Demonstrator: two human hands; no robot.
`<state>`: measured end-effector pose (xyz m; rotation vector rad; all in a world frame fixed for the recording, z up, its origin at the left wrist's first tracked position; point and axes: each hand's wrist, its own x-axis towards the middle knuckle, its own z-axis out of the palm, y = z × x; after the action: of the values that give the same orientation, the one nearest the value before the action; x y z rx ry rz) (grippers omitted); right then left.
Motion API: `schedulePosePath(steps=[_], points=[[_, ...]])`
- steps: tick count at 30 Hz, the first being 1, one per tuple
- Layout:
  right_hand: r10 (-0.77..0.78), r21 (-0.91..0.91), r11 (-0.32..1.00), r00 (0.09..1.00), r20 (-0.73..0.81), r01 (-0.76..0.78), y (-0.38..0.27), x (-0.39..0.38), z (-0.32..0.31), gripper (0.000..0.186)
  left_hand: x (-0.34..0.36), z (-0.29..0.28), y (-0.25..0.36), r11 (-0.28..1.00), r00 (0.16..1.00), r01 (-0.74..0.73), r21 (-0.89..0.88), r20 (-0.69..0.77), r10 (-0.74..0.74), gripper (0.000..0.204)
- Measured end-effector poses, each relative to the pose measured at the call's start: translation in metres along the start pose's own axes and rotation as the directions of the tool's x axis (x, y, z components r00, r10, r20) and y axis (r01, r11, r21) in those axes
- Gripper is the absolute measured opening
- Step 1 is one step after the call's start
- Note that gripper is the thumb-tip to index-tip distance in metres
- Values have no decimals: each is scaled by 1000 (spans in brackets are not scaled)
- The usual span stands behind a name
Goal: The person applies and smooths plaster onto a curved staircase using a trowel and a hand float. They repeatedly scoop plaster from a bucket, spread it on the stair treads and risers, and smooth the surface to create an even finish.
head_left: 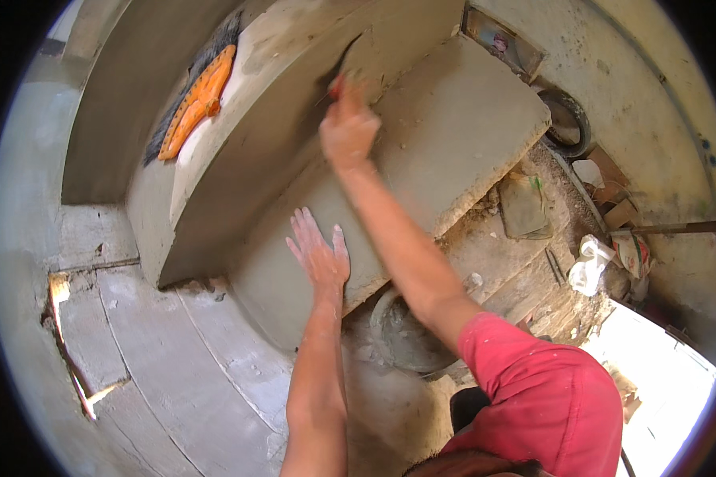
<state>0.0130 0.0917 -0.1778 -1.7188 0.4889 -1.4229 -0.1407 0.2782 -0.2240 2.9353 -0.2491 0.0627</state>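
Observation:
My left hand [320, 253] rests flat on a step of smooth grey cement [461, 119], fingers spread and dusted with pale cement. Further away, my right hand [350, 133] is closed round the red handle of a trowel [336, 86]. The trowel's thin dark blade lies close to the plastered upright face [250, 171] that rises from the step; motion blurs it, so contact is hard to judge. On the ledge above that face lies an orange brush [200, 99] with dark bristles.
A round bucket [390, 318] with grey mix stands below the step, near my right arm. To the right are a black rubber ring [569, 123], a white plastic bag [590, 264] and rubble. Grey slabs [175, 374] with a gap lie at left.

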Motion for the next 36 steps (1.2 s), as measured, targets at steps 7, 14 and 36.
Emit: schedulePosePath(steps=[7,14,36], points=[[303,151,903,845,441,-403,-64,-95,-67,60,0,-5,-2,988,992,-52,142,123,35,81],[395,-90,916,918,36,-390,58,47,-64,47,1,-1,0,1000,999,17,24,34,-18,81],[418,-57,902,832,366,-428,-63,-99,-33,48,1,-4,-7,998,991,5,55,130,-12,85]])
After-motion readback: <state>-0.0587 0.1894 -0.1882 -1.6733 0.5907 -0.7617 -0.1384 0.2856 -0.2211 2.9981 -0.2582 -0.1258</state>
